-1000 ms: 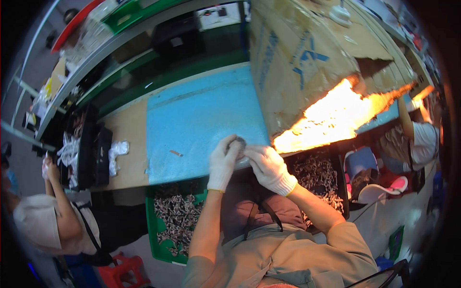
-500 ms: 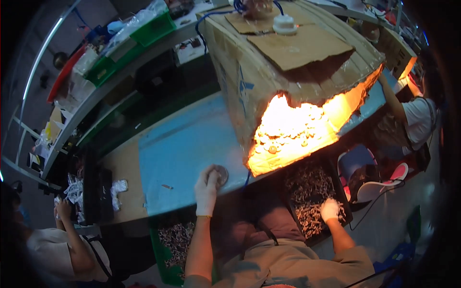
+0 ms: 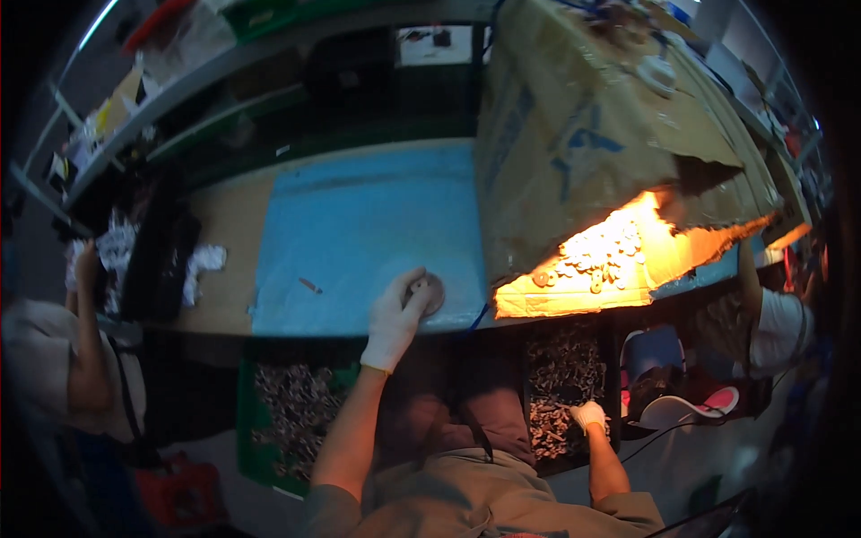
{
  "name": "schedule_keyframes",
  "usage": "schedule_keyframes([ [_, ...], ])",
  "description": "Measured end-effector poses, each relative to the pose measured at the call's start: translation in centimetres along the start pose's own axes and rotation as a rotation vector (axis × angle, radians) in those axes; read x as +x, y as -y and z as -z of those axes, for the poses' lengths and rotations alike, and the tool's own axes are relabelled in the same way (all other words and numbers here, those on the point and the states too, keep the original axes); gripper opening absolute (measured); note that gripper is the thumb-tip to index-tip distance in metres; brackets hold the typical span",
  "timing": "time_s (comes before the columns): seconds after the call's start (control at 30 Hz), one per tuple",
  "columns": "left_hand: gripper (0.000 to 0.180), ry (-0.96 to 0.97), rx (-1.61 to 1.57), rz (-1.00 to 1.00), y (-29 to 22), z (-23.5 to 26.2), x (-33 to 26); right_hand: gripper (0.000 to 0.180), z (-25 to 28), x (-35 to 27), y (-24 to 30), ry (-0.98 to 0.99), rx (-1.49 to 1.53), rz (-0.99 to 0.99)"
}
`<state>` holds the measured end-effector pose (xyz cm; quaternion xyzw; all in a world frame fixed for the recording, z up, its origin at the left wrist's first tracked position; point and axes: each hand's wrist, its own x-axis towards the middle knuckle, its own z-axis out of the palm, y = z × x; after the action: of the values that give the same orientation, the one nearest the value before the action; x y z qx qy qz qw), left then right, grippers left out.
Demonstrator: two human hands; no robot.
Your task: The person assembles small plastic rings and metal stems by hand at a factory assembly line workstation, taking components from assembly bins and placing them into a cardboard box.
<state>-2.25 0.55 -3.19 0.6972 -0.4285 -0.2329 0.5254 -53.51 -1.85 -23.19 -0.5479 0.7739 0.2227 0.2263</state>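
My left hand [image 3: 397, 318], in a white glove, is closed on a round grey-brown disc [image 3: 428, 294] near the front edge of the blue mat [image 3: 359, 215]. Thumb and fingers lie against the disc's left side. My right hand [image 3: 588, 415], also gloved, reaches down at the right side of a black bin [image 3: 543, 345] among small metal parts [image 3: 554, 430]. Its fingertips are too small and hidden among the parts to tell whether they grip any. A green bin [image 3: 247, 403] below the table on the left holds similar dark parts [image 3: 300, 408].
A cardboard box [image 3: 538, 170] stands on the right of the table, its torn opening brightly lit over several small parts [image 3: 601, 255]. A small flat piece [image 3: 309, 285] lies on the mat. Co-workers [image 3: 45, 345] sit at both sides. A pink-and-white chair [image 3: 691, 408] stands right.
The view has swung, so the box appears farther right and the bins higher. My left hand still holds the disc on the mat; my right hand stays at the black bin.
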Motion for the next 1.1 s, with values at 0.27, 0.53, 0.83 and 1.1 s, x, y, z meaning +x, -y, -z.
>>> schedule_keyframes([
  [0.27, 0.034, -0.109, 0.096, -0.171, 0.0, 0.1, 0.2, 0.05, -0.5, -0.6, -1.4, 0.07, 0.107, 0.106],
  [0.53, 0.037, -0.089, 0.068, -0.238, 0.9, 0.0, -0.2, 0.063, 0.3, -2.6, -0.5, 0.145, -0.147, 0.15],
  [0.83, 0.035, -0.055, 0.029, -0.158, 0.3, 1.0, 0.2, 0.064, 5.0, -8.7, 5.3, 0.282, 0.077, 0.03],
  [1.1, 0.035, -0.087, 0.021, -0.192, 0.5, 0.6, 0.1, 0.059, 3.6, -7.1, 1.9, 0.314, 0.092, 0.219],
])
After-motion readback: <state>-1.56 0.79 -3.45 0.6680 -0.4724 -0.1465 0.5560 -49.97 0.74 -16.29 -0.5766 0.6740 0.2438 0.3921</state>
